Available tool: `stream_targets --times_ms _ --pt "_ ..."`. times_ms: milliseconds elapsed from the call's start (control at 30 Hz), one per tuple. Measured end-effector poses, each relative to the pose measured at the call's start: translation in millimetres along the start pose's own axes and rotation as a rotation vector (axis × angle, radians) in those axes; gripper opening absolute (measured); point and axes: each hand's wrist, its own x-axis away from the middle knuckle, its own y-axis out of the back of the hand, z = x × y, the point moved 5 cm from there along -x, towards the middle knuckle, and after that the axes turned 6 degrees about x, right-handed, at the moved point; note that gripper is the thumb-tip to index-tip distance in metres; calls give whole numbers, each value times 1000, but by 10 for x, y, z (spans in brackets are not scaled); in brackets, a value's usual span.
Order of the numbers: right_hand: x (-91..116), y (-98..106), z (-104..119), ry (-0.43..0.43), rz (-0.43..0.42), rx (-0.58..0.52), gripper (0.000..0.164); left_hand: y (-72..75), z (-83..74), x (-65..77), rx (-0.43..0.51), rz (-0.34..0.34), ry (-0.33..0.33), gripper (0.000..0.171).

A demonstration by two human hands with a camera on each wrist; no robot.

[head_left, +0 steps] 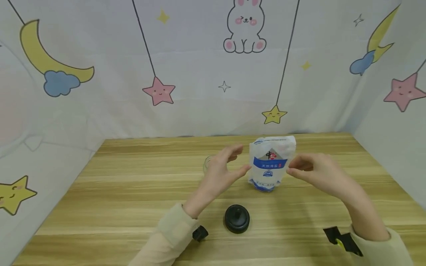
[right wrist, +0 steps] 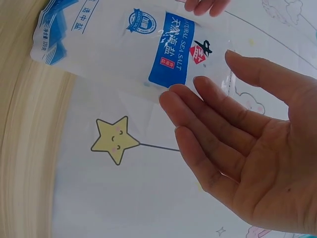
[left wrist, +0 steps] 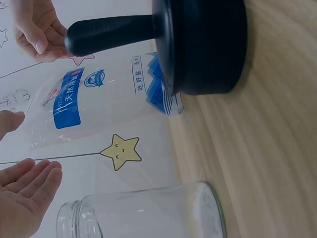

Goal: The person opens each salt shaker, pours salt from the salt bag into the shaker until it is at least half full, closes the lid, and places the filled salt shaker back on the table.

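A white and blue bag of sea salt (head_left: 269, 173) stands upright on the table, its label facing me. My left hand (head_left: 219, 170) is at the bag's left side, fingers apart from the thumb and nothing held. On the other side, my right hand (head_left: 321, 173) has its fingertips close by the bag's edge, and its palm (right wrist: 267, 163) shows bare in the right wrist view. A clear glass jar (left wrist: 143, 213), with some white grains at its bottom, stands partly hidden behind my left hand in the head view.
Nearer to me, a round black lid (head_left: 237, 219) with an upright knob handle (left wrist: 111, 34) sits on the wooden table (head_left: 133, 207). A white cloth (head_left: 199, 118) printed with stars, moons and a rabbit hangs behind the table and along its sides.
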Motion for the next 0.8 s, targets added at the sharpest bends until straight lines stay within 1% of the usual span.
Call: stream_targets --times_ms 133,300,367,600,800 --pt "-9 -5 -47 -14 7 -14 25 -56 24 -8 -13 3 5 55" --pt "-29 -9 -118 -22 9 -21 28 -116 10 -22 -41 -13 -9 53" --pt "-46 -19 -136 -22 12 -13 29 -124 11 -23 -46 -19 -3 53" --pt "-96 -63 -198 -20 14 2 27 -179 46 -52 -21 -18 79 58" --pt "-150 -146 -262 -26 37 -50 32 -239 62 -86 28 3 123 59"
